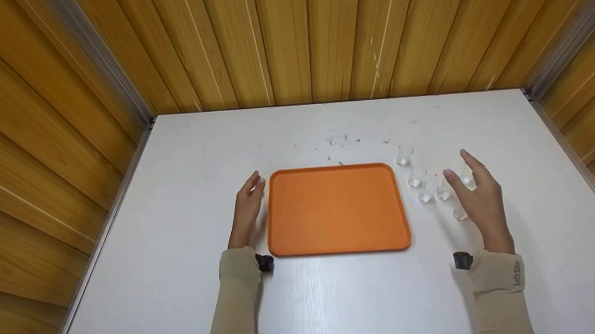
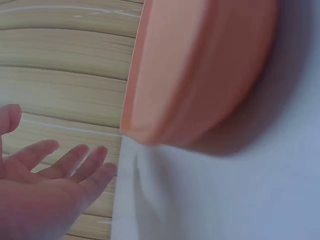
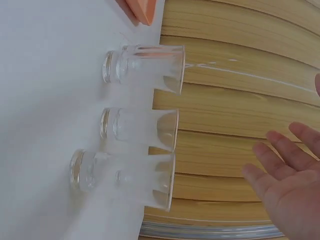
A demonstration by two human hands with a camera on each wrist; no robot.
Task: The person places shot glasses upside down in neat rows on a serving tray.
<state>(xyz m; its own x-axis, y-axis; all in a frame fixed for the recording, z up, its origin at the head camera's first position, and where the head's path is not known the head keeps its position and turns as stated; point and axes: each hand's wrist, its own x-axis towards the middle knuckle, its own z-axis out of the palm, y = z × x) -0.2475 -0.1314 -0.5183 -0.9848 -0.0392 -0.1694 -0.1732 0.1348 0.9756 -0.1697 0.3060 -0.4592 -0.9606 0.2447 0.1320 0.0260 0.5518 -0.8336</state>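
An orange rectangular tray lies flat on the white table, with nothing on it. My left hand hovers just beside the tray's left edge, its fingers loosely extended and holding nothing. In the left wrist view the same hand is palm up near the tray's corner. Several small clear glasses stand upright to the right of the tray, among them a far one and a near one. Above the rightmost glasses is my right hand, empty, thumb spread from the fingers. It partly covers one glass.
Wood-patterned panels enclose the white table at the back and on both sides. Small dark marks dot its surface behind the tray. A small black device sits at the left wrist, and another at the right.
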